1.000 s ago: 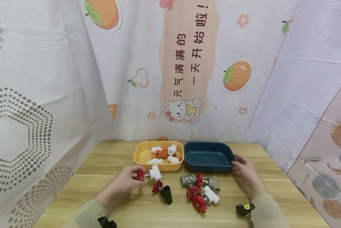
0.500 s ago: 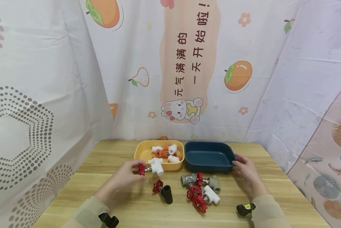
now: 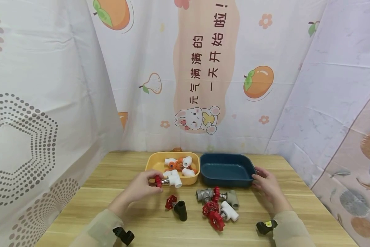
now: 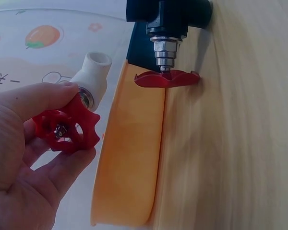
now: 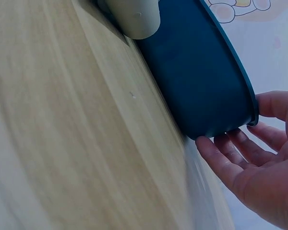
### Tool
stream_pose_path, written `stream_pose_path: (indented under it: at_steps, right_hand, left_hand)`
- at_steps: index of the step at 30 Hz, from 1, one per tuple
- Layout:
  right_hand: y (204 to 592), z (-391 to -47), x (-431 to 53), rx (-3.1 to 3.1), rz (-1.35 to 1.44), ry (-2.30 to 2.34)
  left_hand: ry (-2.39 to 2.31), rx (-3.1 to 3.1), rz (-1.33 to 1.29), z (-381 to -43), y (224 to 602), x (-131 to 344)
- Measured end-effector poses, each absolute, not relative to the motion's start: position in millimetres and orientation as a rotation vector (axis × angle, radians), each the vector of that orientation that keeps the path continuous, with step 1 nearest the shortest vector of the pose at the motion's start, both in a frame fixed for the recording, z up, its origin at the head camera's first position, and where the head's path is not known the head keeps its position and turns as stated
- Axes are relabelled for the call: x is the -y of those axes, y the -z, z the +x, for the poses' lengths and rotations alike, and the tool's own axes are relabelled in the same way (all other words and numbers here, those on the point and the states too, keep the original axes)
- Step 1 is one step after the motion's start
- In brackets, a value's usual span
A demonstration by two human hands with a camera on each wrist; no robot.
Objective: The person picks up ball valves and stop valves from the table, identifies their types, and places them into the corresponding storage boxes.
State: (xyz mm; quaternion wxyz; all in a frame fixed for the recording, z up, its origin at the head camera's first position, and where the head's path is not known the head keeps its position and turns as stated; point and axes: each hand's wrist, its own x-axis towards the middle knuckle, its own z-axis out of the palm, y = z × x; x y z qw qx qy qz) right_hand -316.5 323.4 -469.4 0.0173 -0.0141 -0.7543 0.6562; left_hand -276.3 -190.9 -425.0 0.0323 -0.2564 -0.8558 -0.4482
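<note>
My left hand (image 3: 144,185) pinches the red handwheel (image 4: 67,125) of a white valve (image 3: 174,179), holding it up over the front rim of the yellow bin (image 3: 152,162). In the left wrist view its white pipe body (image 4: 93,76) points away from the palm. My right hand (image 3: 266,185) grips the right end of the dark blue bin (image 3: 226,180), thumb at the rim and fingertips (image 5: 204,143) against the outer wall. Inside the yellow bin lie white pipe fittings (image 3: 187,162) and orange pieces (image 3: 174,165).
A black valve (image 3: 180,210) with a red wheel lies on the wooden table (image 3: 160,231), in front of my left hand. To its right, a grey metal valve (image 3: 204,195), a grey-green valve (image 3: 232,199) and another white valve (image 3: 229,211) lie clustered. Curtains surround the table.
My left hand has lifted the white valve and carried it rightward and forward, from the table before the yellow bin to over its front rim. My right hand has stayed on the blue bin.
</note>
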Motion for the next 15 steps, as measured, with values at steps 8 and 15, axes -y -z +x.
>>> stream_pose_path:
  at_steps: [8, 15]
  right_hand:
    - [469, -316, -324, 2.346, -0.044, -2.042]
    - [468, -316, -323, 2.349, -0.052, -2.046]
  left_hand:
    - [1.380, 2.630, -0.768, -284, 422, 180]
    - [1.427, 2.610, -0.805, -290, 420, 171]
